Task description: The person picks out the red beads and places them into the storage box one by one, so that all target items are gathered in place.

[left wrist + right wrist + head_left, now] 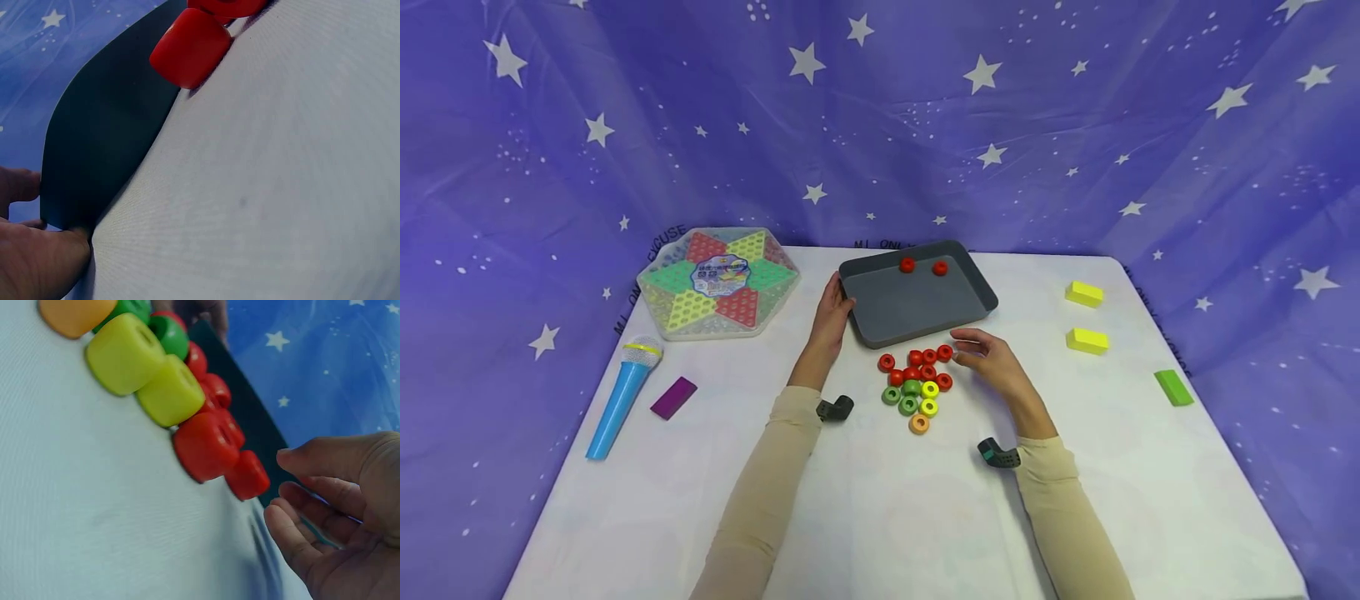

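Observation:
A dark grey rectangular tray (917,307) lies tilted across the table's back middle, with a red bead (907,265) and another red bead (940,268) inside by its far wall. My left hand (830,321) holds the tray's left end, thumb at the rim and fingers along the outside. In front of the tray is a cluster of beads: several red (928,372), several green (908,405), two yellow (928,407) and one orange (919,424). My right hand (996,362) hovers just right of the cluster, fingers loosely bent and apart, nearest a red bead (248,476), holding nothing.
At the left are a Chinese checkers set (718,283), a blue toy microphone (625,396) and a purple block (673,398). To the right lie two yellow blocks (1087,341) and a green block (1173,387). A starry purple cloth (880,125) hangs behind the table.

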`<state>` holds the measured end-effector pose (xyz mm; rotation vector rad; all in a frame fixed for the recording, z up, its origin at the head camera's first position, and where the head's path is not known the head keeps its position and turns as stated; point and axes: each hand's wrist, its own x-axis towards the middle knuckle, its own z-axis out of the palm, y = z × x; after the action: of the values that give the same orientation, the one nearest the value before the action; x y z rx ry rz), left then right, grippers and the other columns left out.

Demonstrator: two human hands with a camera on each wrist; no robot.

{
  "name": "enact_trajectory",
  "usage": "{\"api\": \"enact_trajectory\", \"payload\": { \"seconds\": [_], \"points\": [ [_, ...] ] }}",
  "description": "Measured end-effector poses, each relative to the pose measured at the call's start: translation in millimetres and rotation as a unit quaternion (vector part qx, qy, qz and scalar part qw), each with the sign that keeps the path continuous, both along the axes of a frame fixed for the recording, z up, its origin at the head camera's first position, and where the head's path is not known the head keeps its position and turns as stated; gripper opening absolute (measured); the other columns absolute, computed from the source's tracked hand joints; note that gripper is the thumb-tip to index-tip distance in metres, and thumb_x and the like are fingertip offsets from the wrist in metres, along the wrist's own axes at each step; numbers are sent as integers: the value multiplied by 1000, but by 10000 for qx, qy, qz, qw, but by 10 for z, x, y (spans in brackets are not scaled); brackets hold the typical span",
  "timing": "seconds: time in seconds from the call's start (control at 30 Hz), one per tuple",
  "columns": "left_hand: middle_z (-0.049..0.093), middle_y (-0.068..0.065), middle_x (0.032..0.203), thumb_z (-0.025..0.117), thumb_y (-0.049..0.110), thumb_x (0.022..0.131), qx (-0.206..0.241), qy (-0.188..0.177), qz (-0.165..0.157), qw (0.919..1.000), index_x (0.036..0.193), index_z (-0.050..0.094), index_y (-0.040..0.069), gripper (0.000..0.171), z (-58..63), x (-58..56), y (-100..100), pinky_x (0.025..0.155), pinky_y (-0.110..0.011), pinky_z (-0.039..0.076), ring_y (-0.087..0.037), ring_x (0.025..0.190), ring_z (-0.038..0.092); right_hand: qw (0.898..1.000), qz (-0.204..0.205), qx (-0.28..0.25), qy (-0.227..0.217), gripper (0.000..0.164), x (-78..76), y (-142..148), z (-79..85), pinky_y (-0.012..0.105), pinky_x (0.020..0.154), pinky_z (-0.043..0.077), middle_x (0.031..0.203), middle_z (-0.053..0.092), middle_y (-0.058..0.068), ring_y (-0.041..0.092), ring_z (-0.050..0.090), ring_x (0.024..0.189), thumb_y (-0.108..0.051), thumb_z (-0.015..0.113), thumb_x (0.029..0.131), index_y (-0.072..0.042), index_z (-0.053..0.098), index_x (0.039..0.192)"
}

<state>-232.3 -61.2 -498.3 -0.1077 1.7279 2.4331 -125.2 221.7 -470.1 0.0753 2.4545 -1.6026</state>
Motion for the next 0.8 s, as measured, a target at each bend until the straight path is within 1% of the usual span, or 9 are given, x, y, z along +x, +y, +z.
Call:
{"api": "enact_trajectory", "payload": {
  "seconds": [0.1, 0.3, 0.4, 0.6, 0.8],
  "points": [
    [11, -1, 162, 43, -2, 99, 36, -19, -21, 10000, 156, 15, 17, 67, 1, -4, -23, 119, -28, 17, -13, 148, 10, 9999, 96, 113, -42, 45, -18, -50, -28, 29, 85, 45, 132, 60, 13, 29, 55, 123, -8, 65, 89, -9, 57, 133],
    [7, 0, 162, 41, -1, 100, -14, 17, -71, 10000, 156, 12, 20, 67, 14, 35, -11, 119, -28, 14, -13, 148, 6, 9989, 171, 445, 13, 45, -10, -134, -35, 42, 100, 41, 129, 62, 11, 29, 54, 123, -8, 67, 87, -11, 59, 131],
    [9, 0, 162, 42, -1, 99, -87, 33, -28, 10000, 156, 14, 19, 66, 23, 51, -1, 119, -28, 15, -13, 148, 7, 9977, 160, 657, 96, 43, 0, -160, -28, 46, 103, 41, 128, 62, 10, 30, 55, 121, -7, 69, 86, -11, 62, 127],
    [11, -2, 162, 44, -2, 98, -106, 109, 10, 9999, 156, 17, 17, 66, -4, 65, 28, 119, -29, 18, -15, 148, 10, 9927, 141, 1142, 363, 37, 34, -170, -48, 47, 100, 45, 127, 61, 10, 31, 59, 116, -8, 70, 85, -12, 66, 121],
    [12, -4, 162, 44, -3, 97, -185, 149, 56, 9997, 155, 18, 16, 66, 3, 50, 11, 119, -30, 19, -16, 148, 11, 9900, 131, 1259, 622, 34, 6, -208, -79, 45, 97, 49, 125, 62, 11, 30, 62, 112, -5, 70, 84, -11, 68, 117]
  ]
}}
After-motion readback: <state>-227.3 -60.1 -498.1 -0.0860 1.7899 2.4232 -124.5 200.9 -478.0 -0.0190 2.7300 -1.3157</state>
